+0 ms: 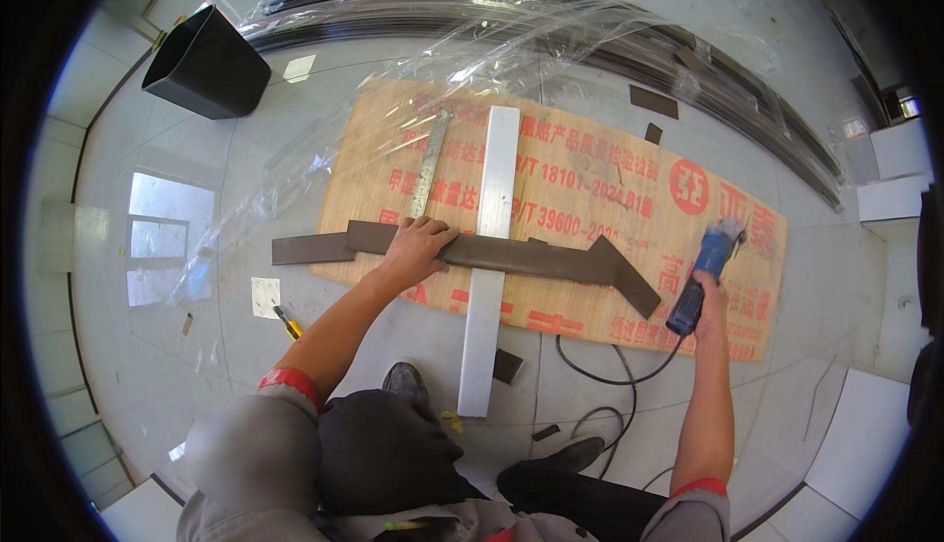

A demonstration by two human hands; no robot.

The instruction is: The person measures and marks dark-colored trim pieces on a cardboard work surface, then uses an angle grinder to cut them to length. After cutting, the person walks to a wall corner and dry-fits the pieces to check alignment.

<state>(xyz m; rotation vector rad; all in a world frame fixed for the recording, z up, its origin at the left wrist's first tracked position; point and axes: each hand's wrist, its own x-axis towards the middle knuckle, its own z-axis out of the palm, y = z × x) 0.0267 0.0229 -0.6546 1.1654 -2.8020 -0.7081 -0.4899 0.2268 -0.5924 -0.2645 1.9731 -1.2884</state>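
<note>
My left hand [418, 250] presses on a dark brown strip [531, 258], which lies across a white rectangular bar [498, 188] on a printed wooden board [575, 166]. Under the strip's left end sits another brown piece [310, 248]; an angled brown piece [630, 284] meets its right end. A metal ruler [431, 166] reaches from near my left fingers towards the board's far edge. My right hand [710, 302] grips a blue and black angle grinder [700, 269] by its body, over the board's right part, apart from the strip. Whether its disc turns, I cannot tell.
Long dark profiles [590, 33] under clear plastic film lie beyond the board. A black bin [210, 66] stands far left. A yellow utility knife [288, 323] lies near my left forearm. The grinder's cable [633, 394] loops by my right shoe [575, 456]. Brown offcuts [507, 366] are scattered about.
</note>
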